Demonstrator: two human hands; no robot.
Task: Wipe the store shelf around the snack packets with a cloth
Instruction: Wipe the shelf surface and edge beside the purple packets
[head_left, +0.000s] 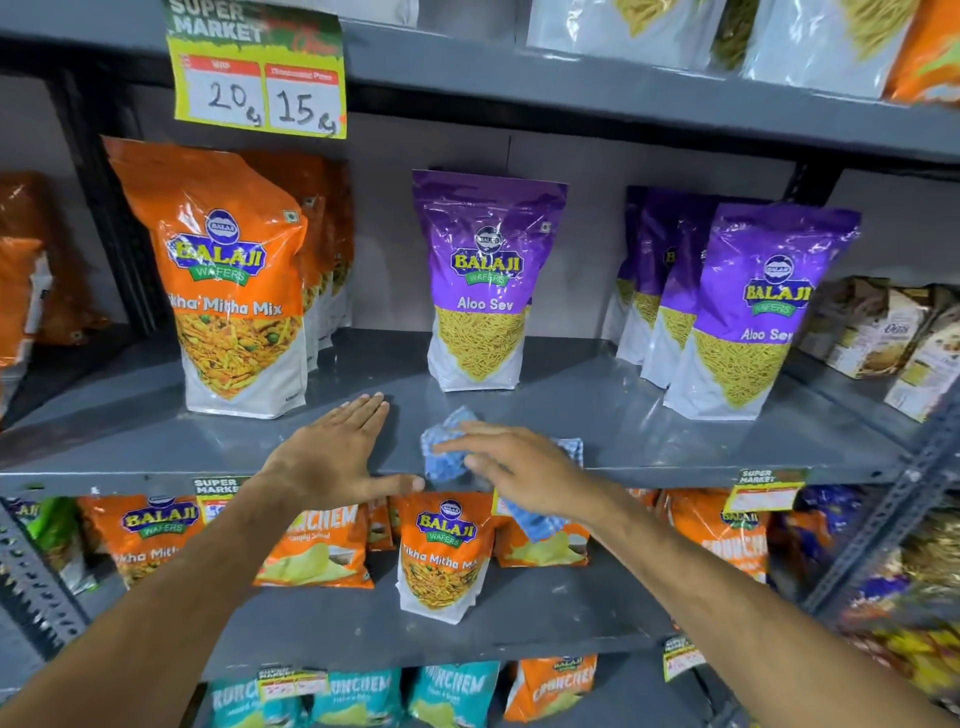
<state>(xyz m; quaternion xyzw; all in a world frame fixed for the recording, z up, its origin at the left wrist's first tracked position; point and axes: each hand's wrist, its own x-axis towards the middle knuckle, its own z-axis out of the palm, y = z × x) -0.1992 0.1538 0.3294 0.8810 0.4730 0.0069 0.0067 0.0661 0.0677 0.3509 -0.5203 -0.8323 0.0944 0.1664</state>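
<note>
A blue-and-white checked cloth (448, 457) lies on the front of the grey metal shelf (675, 441), part of it hanging over the edge. My right hand (519, 467) presses flat on the cloth, blurred by motion. To its left my left hand (337, 457) rests flat on the shelf, fingers spread, thumb at the front edge, holding nothing. Behind the hands stand an orange Tikha Mitha Mix packet (228, 280), a single purple Aloo Sev packet (483, 280) and a row of purple Aloo Sev packets (753, 312).
A yellow price tag (260, 88) hangs from the upper shelf. Brown cartons (883, 332) stand at the far right. More snack packets (447, 556) fill the lower shelves. A perforated steel upright (893, 509) runs along the right side.
</note>
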